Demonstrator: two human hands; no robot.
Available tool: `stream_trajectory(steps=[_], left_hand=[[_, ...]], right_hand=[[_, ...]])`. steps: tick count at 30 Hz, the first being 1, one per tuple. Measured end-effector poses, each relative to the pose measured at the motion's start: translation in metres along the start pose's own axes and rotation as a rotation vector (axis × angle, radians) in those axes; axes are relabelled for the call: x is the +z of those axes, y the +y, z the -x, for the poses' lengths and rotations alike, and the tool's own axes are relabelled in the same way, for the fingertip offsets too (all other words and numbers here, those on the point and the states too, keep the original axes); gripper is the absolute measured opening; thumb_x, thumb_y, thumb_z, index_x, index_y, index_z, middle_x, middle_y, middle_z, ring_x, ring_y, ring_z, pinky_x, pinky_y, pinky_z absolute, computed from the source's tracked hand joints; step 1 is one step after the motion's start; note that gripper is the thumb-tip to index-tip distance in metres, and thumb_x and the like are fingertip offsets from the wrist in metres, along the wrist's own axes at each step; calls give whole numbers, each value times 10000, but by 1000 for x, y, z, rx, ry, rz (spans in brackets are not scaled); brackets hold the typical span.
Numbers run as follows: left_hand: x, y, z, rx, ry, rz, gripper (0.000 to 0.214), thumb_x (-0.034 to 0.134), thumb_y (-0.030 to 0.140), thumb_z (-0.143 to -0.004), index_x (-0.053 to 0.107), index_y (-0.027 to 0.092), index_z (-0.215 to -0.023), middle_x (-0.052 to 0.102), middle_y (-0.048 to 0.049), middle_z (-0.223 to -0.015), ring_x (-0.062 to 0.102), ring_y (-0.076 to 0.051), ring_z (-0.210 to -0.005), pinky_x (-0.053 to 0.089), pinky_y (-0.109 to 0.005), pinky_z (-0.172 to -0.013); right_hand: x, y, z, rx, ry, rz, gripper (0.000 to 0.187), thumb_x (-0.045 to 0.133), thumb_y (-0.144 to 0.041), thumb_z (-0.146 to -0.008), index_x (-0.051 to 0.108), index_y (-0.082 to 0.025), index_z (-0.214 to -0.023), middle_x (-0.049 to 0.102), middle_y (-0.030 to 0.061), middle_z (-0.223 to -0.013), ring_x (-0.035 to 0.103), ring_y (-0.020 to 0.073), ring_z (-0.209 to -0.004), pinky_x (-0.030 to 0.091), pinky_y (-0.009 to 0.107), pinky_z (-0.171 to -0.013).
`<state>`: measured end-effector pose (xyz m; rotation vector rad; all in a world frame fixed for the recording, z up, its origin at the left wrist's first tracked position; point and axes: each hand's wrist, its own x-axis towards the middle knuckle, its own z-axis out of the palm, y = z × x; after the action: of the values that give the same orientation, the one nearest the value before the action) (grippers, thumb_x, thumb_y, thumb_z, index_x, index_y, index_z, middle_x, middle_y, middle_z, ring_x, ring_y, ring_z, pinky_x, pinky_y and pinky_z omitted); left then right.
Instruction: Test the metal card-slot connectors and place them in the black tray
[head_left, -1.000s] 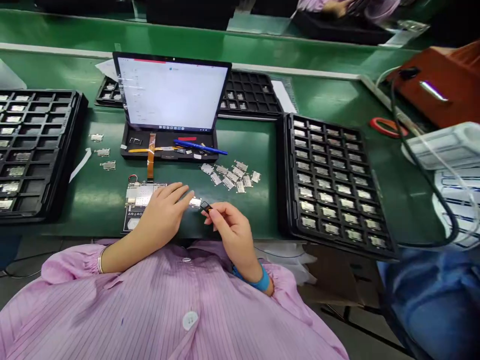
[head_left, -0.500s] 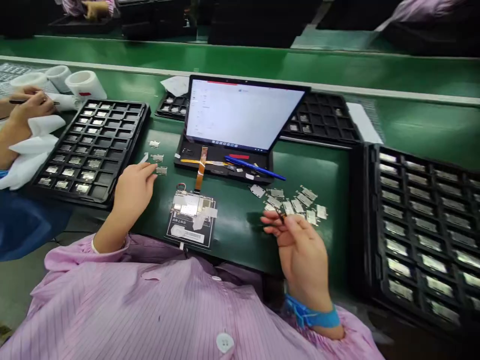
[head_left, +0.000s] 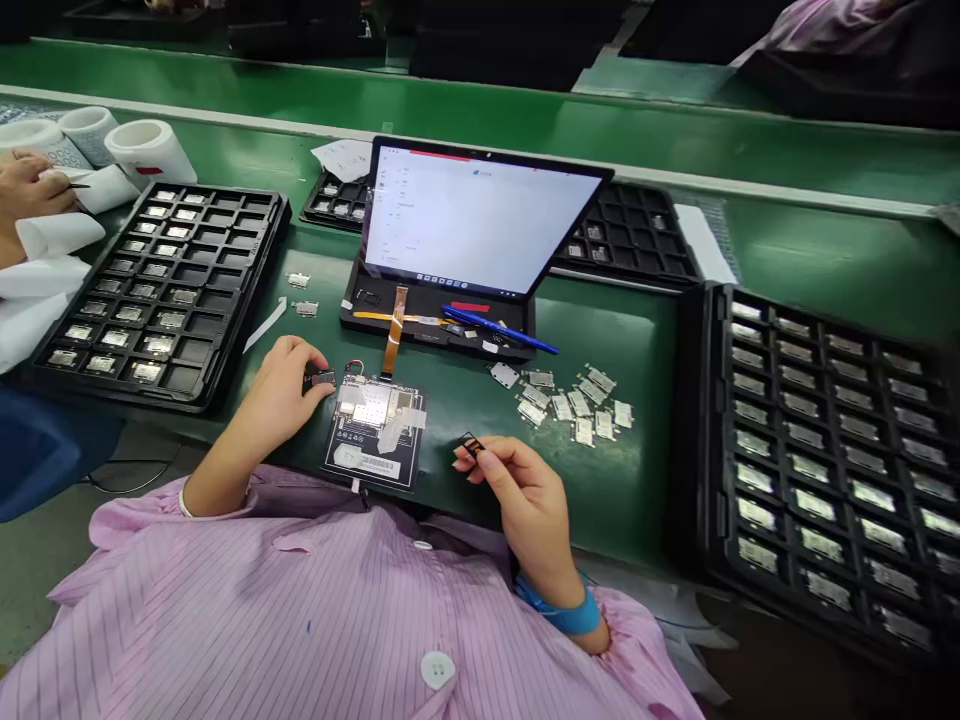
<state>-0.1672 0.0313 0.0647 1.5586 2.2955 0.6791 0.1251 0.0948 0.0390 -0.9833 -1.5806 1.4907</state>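
The small module (head_left: 322,378) in the left hand (head_left: 276,395) is flat, roughly rectangular and dark on the visible side, its finer markings too small to read; the fingers pinch it just above the worktop (head_left: 459,385), to the left of the circuit board (head_left: 364,435). Between the fingers of the right hand (head_left: 529,495) is a small black frame-like piece (head_left: 471,444) with a gold-coloured patch, gripped at one end and tilted. The circuit board lies between the hands, black with silvery shielding, pale tape and a printed barcode (its lettering is illegible). An orange ribbon cable (head_left: 394,335) runs from its upper edge towards a lit screen (head_left: 480,220). Loose silver modules (head_left: 580,403) lie scattered to the right, and black compartment trays stand at both sides, the left tray (head_left: 206,350) and the right tray (head_left: 720,430).
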Motion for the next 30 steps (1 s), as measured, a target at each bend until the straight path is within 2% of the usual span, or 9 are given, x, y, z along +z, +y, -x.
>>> stream_trajectory(steps=[5,10,12,14,17,20,23,25,30], left_hand=[[-7,1,-3,-49,-45,42,208,719,267,-775,637,192,-951,494,-55,-1041,544,-209,-912,475,-387,-853],[-9,-6,-6,-55,37,130,188,730,332,-740,607,192,-762,549,-26,-879,531,-184,-780,445,-339,-736],[-6,-2,-6,-80,85,291,189,714,334,-752,588,194,-762,598,-20,-857,557,-171,-766,444,-326,-736],[1,13,-3,-95,88,560,210,721,329,-748,567,196,-801,643,-16,-870,605,-165,-795,463,-310,-746],[16,49,6,-80,-94,887,246,767,300,-707,593,189,-839,661,-11,-838,637,-155,-791,493,-270,-696],[29,80,14,-100,-379,986,232,780,296,-700,699,174,-881,700,-49,-896,656,-162,-807,520,-247,-657],[37,93,20,-144,-569,1096,281,769,324,-726,739,184,-967,730,-75,-964,689,-191,-867,560,-262,-691],[41,95,22,-182,-586,1151,294,761,359,-746,743,185,-983,739,-74,-972,705,-192,-849,575,-273,-709],[49,99,25,-238,-423,1094,257,782,297,-737,741,183,-963,746,-35,-832,708,-151,-757,572,-248,-737]], right_hand=[[3,0,2,15,9,-47,159,634,-340,-899,680,-206,-826,707,34,-829,656,127,-711,524,237,-633],[4,1,1,44,101,-222,161,704,-328,-841,608,-204,-805,681,2,-759,635,109,-597,513,208,-504],[5,0,-1,60,112,-281,175,716,-314,-829,581,-207,-802,665,-16,-706,624,104,-558,501,194,-462],[8,-1,-5,73,110,-311,182,726,-304,-815,573,-208,-816,658,-24,-685,616,101,-538,498,189,-443],[13,-2,-9,91,92,-331,179,730,-305,-802,592,-205,-857,653,-26,-679,608,100,-527,502,190,-434],[16,-1,-10,87,73,-335,163,720,-306,-807,611,-202,-868,648,-25,-673,602,97,-523,511,194,-444],[14,2,-7,80,91,-350,166,716,-318,-808,608,-207,-869,643,-28,-673,594,98,-517,508,195,-430],[11,3,-6,91,100,-377,175,712,-334,-811,607,-210,-875,636,-32,-671,578,95,-498,488,187,-396],[8,3,-5,121,76,-422,167,707,-330,-817,603,-210,-868,624,-44,-647,527,75,-439,434,161,-333]])
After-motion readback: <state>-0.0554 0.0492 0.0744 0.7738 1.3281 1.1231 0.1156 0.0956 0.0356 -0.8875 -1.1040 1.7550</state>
